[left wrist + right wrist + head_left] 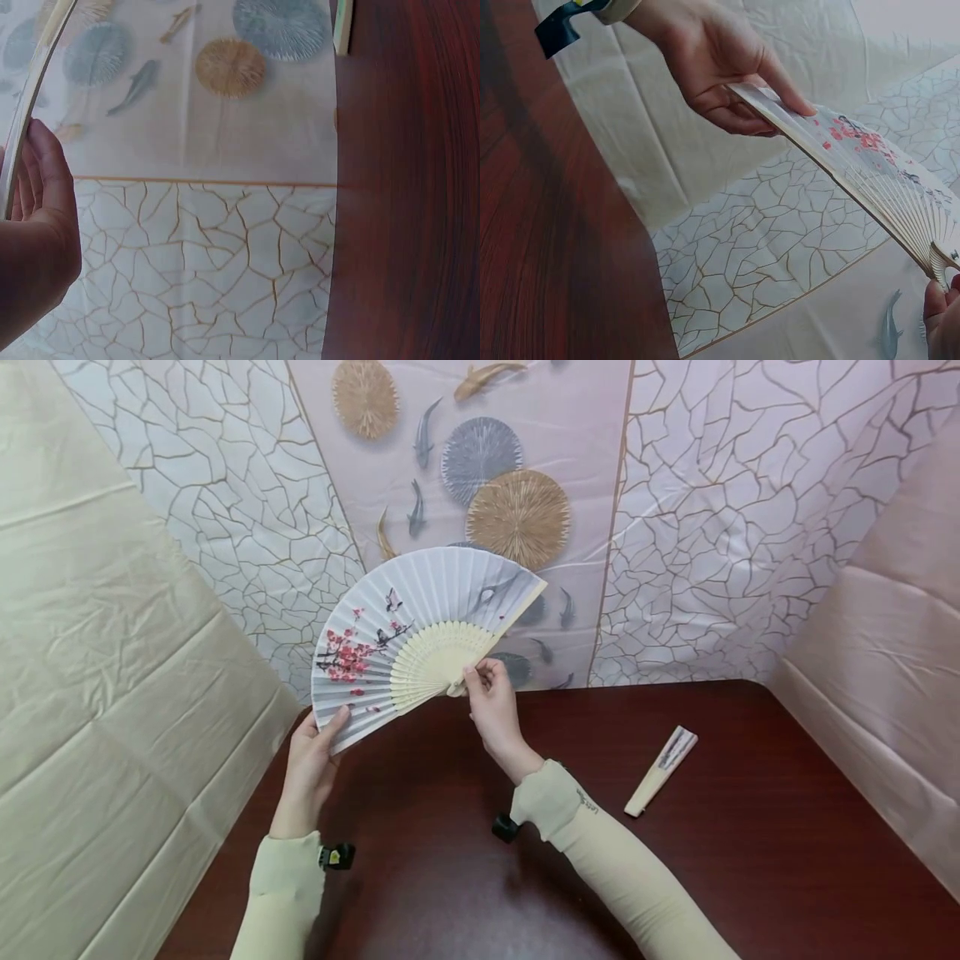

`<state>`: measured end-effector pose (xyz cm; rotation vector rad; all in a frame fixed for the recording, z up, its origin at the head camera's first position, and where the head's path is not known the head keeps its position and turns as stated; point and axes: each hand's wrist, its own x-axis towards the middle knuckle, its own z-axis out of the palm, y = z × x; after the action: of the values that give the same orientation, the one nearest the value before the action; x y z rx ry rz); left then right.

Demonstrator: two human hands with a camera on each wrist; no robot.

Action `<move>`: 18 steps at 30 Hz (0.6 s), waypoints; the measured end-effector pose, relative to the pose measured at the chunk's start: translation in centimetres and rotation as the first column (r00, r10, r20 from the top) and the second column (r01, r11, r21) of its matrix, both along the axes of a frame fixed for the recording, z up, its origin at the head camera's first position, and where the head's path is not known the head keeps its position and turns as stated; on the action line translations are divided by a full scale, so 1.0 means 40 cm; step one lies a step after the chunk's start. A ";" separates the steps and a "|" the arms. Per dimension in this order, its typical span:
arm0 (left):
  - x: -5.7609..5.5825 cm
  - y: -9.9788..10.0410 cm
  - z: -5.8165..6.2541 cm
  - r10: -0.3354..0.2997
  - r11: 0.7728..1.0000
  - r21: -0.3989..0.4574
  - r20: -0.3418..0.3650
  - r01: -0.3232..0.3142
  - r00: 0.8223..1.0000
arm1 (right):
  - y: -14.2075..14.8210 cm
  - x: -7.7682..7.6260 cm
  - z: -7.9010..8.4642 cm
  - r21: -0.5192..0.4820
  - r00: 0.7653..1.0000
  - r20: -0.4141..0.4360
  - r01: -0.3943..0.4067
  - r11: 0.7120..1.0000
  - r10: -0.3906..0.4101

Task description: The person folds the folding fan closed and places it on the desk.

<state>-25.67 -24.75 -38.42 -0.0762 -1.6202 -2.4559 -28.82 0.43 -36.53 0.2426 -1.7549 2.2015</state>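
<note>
Over a glossy dark-red counter (420, 868), a spread white pleated fan with red blossoms (397, 602)
The left hand (309, 758) pinches its left edge, the right hand (497, 708) the rib beside its pivot; uneven pulling could tear the pleats. A folded pale-ribbed fan (663, 771) lies to its right. The right-wrist view cuts off the right hand.

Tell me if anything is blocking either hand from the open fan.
Nothing visible is: the left hand already grips one end of the open fan, and the right hand pinches it near the pivot. The folded fan lies on the table off to the right, not between them.
</note>
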 end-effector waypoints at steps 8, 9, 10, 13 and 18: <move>0.006 0.034 0.000 -0.015 0.997 0.070 -0.047 0.018 0.999 | -0.001 0.003 0.009 -0.159 0.997 -0.045 0.057 0.986 -0.064; 0.007 0.038 0.000 -0.020 0.996 0.083 -0.053 0.024 0.998 | -0.002 0.003 0.010 -0.172 0.996 -0.046 0.064 0.983 -0.073; 0.007 0.043 0.000 -0.026 0.995 0.099 -0.059 0.032 0.998 | -0.002 0.003 0.011 -0.185 0.996 -0.047 0.068 0.980 -0.078; 0.009 0.057 0.001 -0.051 0.987 0.149 -0.070 0.061 0.996 | -0.001 0.004 0.013 -0.218 0.995 -0.048 0.076 0.973 -0.089; 0.007 0.083 0.005 -0.063 0.962 0.260 -0.069 0.079 0.996 | 0.004 0.009 0.016 -0.257 0.994 -0.051 0.079 0.963 -0.096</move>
<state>-25.39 -21.42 -38.23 -0.1705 -1.2752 -2.6714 -28.47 0.61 -35.89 0.1685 -1.4029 2.2985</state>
